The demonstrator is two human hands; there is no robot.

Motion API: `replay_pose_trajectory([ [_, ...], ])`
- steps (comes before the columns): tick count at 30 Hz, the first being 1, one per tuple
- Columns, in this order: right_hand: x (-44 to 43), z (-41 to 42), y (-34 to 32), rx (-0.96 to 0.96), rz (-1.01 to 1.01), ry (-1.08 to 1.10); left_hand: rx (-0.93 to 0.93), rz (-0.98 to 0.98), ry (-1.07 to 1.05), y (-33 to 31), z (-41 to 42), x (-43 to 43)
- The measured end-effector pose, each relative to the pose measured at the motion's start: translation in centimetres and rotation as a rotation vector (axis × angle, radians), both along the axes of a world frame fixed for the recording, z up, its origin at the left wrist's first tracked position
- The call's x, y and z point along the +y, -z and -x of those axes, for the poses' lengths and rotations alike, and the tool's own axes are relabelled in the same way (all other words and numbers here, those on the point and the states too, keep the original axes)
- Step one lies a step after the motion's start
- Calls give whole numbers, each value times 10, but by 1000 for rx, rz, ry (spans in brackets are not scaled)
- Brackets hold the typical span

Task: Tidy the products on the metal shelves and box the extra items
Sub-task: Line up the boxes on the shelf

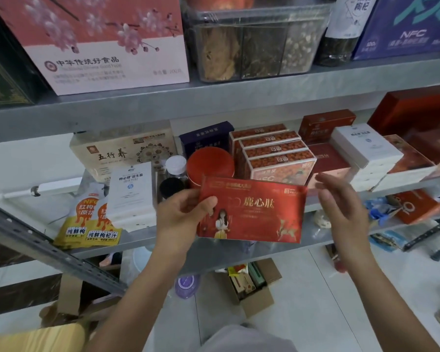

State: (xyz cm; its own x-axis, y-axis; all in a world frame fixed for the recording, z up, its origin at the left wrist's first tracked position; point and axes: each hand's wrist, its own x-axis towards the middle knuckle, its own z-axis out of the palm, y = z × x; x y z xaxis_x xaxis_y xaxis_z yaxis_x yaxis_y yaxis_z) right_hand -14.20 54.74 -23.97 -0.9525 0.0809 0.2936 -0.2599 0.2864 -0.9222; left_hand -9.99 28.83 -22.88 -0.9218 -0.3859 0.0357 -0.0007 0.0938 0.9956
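A flat red packet [259, 212] with gold lettering is held in front of the middle metal shelf [137, 237]. My left hand [182, 214] pinches its left edge, thumb on the front. My right hand [341, 201] hovers just right of the packet with relaxed fingers, not touching it. Behind the packet stand a round red tin [210, 165], a row of orange-topped boxes [272, 151] and white boxes [363, 146]. An open cardboard box [252, 285] with several items sits on the floor below.
Yellow juice pouches [89, 224] and a white box [132, 191] lie at the shelf's left. The upper shelf [214, 97] holds a pink gift box [99, 41] and a clear container [254, 44]. A perforated metal rail [48, 245] slants across the left.
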Motion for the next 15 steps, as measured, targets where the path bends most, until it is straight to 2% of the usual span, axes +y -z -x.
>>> replay_pose_trajectory([
  [2, 6, -7, 9, -335, 188, -250, -86, -90, 33, 1, -4, 0],
  [4, 9, -14, 20, -539, 375, -401, -141, -140, 69, 3, -6, 1],
  [7, 9, -28, 24, -581, 535, -386, -178, -168, 117, 7, -6, 5],
  [10, 13, -49, 31, -525, 568, -206, -188, -177, 196, 15, -4, 17],
  [11, 15, -58, 35, -517, 577, -141, -185, -109, 218, 19, -4, 23],
  [13, 21, -78, 40, -507, 588, -4, -123, 238, 247, 25, -3, 39],
  [15, 29, -97, 42, -489, 602, 158, 166, 683, 254, 35, -4, 58],
])
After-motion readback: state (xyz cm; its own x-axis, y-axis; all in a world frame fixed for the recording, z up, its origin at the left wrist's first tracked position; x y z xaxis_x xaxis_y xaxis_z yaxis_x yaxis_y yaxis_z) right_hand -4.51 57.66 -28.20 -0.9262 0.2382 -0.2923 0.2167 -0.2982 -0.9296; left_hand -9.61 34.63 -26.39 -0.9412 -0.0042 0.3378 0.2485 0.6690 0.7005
